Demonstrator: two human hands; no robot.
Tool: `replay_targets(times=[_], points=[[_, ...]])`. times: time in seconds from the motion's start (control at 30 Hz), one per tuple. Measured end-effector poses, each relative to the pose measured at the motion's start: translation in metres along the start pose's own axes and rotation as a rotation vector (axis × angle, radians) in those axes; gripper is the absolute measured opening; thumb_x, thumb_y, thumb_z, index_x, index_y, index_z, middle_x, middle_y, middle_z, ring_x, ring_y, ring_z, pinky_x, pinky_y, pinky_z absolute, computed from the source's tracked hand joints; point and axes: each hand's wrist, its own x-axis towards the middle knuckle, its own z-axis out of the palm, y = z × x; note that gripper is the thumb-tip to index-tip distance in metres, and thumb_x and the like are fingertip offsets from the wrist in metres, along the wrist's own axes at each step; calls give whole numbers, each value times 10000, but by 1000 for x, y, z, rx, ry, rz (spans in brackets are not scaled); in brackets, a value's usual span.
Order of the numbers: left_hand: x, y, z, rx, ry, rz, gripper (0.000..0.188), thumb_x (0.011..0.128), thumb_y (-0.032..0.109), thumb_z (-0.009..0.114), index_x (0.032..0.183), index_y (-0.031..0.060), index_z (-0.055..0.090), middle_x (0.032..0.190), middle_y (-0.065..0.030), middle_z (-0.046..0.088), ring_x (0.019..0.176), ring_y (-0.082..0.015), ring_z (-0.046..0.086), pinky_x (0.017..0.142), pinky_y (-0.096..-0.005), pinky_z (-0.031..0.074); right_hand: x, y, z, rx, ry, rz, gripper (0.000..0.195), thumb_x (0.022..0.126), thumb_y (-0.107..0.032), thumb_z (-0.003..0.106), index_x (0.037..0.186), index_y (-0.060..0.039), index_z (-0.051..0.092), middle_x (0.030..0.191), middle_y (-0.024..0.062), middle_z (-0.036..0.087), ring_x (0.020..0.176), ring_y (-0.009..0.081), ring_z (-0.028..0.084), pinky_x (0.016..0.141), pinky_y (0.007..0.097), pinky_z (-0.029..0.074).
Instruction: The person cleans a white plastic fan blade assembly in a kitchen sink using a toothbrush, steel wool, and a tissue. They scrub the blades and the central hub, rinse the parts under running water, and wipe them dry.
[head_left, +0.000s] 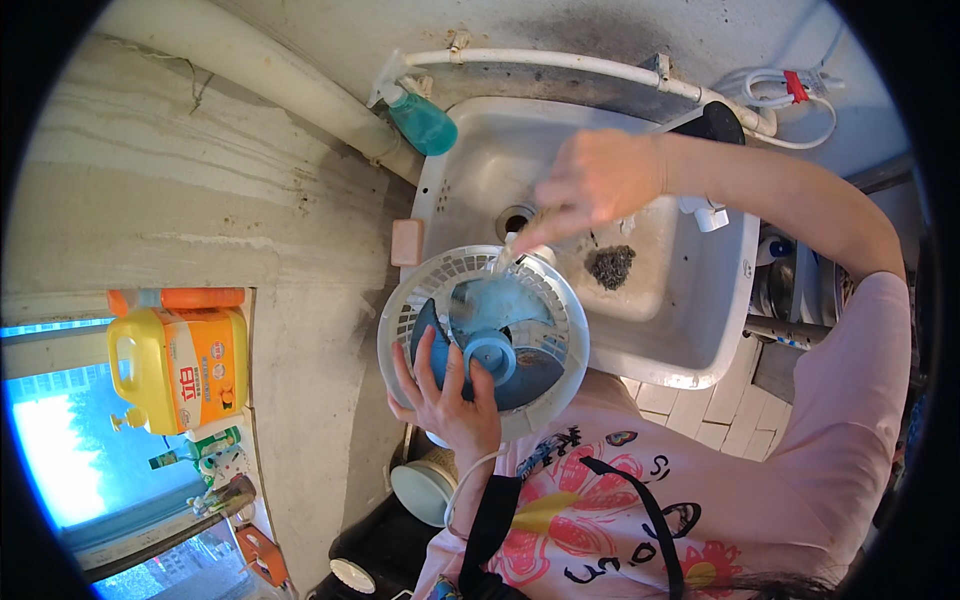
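Observation:
A small fan with a white slatted housing (576, 352) and blue blades (502, 304) is over the near left corner of the white sink (694, 300). My left hand (450, 397) grips it from below left, the thumb by the round hub (489, 357) and the fingers spread over a blade. Whitish wet film or suds cover the upper blade; the lower right blade has a brownish patch. Motion blurs my right hand (596, 184), which pinches a slim, pale, brush-like tool (504, 261) at the upper rim. Most of that tool is hidden or blurred.
A dark fibrous clump (611, 266) lies in the basin, right of the drain (516, 221). A teal spray bottle (421, 120) and a pinkish soap bar (407, 242) are by the sink's left side. A yellow detergent jug (180, 367) stands on the windowsill. A pale-blue bowl (420, 491) sits below.

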Motion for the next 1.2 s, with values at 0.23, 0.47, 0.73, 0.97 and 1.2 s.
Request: replay_targets(times=[0.23, 0.47, 0.73, 0.97, 1.2], points=[[0, -2, 0, -14, -19, 17, 191, 740, 184, 608, 917, 136, 659, 1289, -7, 489, 1298, -326, 307, 958, -632, 153, -6, 14, 9, 80, 8, -7, 582, 712, -112, 586, 1279, -207, 502, 603, -3, 392, 415, 132, 412, 356, 264, 347], [2, -1, 0, 5, 2, 7, 174, 748, 172, 598, 902, 115, 655, 1249, -8, 526, 1274, -298, 349, 994, -565, 160, 5, -4, 12, 110, 31, 5, 598, 717, -107, 583, 1296, -217, 486, 610, -5, 401, 424, 135, 414, 364, 265, 351], [2, -1, 1, 5, -5, 12, 188, 745, 182, 600, 913, 121, 656, 1249, -9, 526, 1274, -298, 351, 986, -580, 156, -2, -11, 11, 56, 26, 43, 591, 708, -105, 586, 1281, -223, 505, 604, -17, 389, 451, 124, 431, 367, 251, 347], [3, 1, 0, 12, -21, 11, 182, 747, 186, 602, 908, 119, 654, 1252, -14, 526, 1269, -300, 361, 987, -585, 153, -21, -2, 17, 99, 28, 94, 558, 706, -110, 582, 1252, -214, 530, 595, -15, 380, 428, 128, 427, 360, 258, 345], [2, -2, 0, -19, -7, 14, 183, 741, 182, 600, 906, 126, 655, 1251, -5, 530, 1275, -296, 356, 995, -592, 140, -16, -3, 19, 152, 32, 82, 582, 710, -95, 578, 1275, -217, 510, 600, -6, 387, 426, 131, 431, 361, 262, 355]])
